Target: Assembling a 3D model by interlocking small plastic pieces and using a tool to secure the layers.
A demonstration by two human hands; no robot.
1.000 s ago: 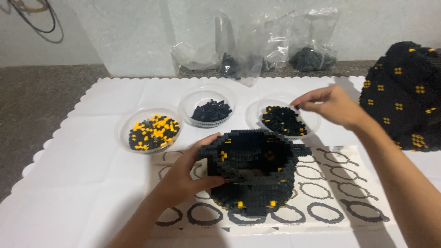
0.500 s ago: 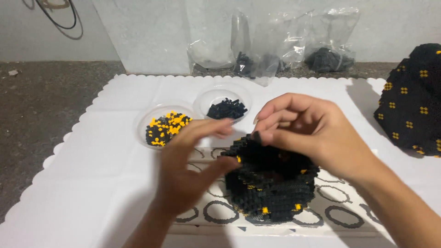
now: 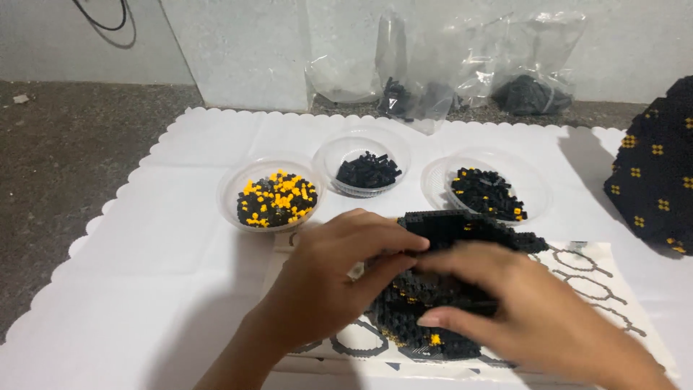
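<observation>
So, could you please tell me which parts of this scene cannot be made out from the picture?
- Head view: the front of the black brick model is hidden behind the left hand and right hand.
- Whether the right hand's fingertips hold a brick: motion blur hides it.
- The second black model with yellow dots is cut off by the right edge.
- The dark contents of the plastic bags are too small to tell apart.
- The printed sheet is partly covered.

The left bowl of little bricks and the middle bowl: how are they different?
The left bowl holds black bricks mixed with many yellow and orange ones; the middle bowl holds only black ones. The left bowl lies nearer the left hand, the middle bowl farther back. Both are clear, shallow plastic bowls on the white mat.
</observation>
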